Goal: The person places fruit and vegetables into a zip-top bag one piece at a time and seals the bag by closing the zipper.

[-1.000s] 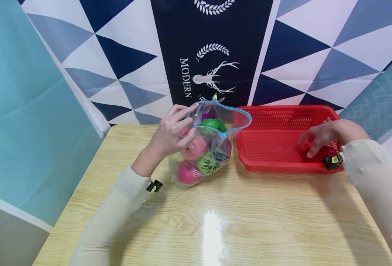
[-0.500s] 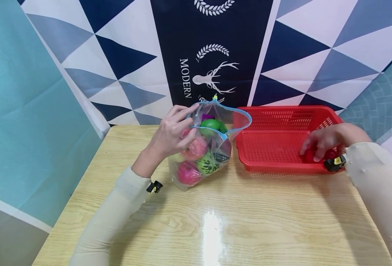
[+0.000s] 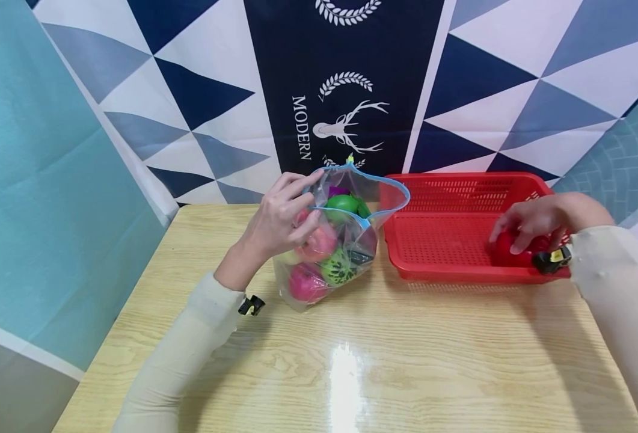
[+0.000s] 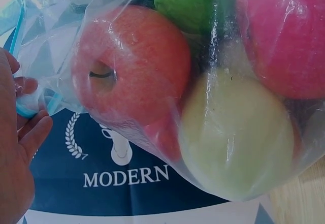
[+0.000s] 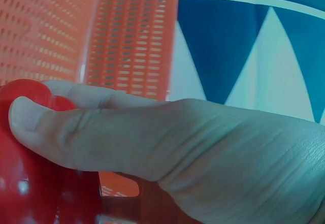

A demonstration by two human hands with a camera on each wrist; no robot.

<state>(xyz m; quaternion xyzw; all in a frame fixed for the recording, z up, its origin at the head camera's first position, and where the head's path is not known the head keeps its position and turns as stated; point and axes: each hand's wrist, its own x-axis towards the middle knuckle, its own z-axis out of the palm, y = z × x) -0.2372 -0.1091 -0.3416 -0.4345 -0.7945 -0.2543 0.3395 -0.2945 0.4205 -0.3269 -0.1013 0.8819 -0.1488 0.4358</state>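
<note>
My left hand (image 3: pixel 283 216) pinches the blue-edged rim of a clear zip bag (image 3: pixel 389 195), whose mouth gapes. Through the plastic show a red apple (image 4: pixel 137 64), a pale round fruit (image 4: pixel 236 132), a pink fruit (image 3: pixel 306 282), a dark-speckled green fruit (image 3: pixel 337 267) and a green fruit (image 3: pixel 343 204) near the top. My right hand (image 3: pixel 537 222) is down in the right end of a red basket (image 3: pixel 432 273). Its thumb and fingers curl round a glossy, lobed red bell pepper (image 5: pixel 30 168). In the head view the hand partly covers the pepper.
The bag stands on a wooden table (image 3: pixel 297 373), just left of the basket. Behind both rises a patterned cloth (image 3: pixel 205 90) with dark and white triangles. A pale blue-green sheet (image 3: pixel 42 180) hangs along the left side.
My right hand has closed round the bell pepper and shifted slightly right within the basket. The left hand and the bag have stayed in place.
</note>
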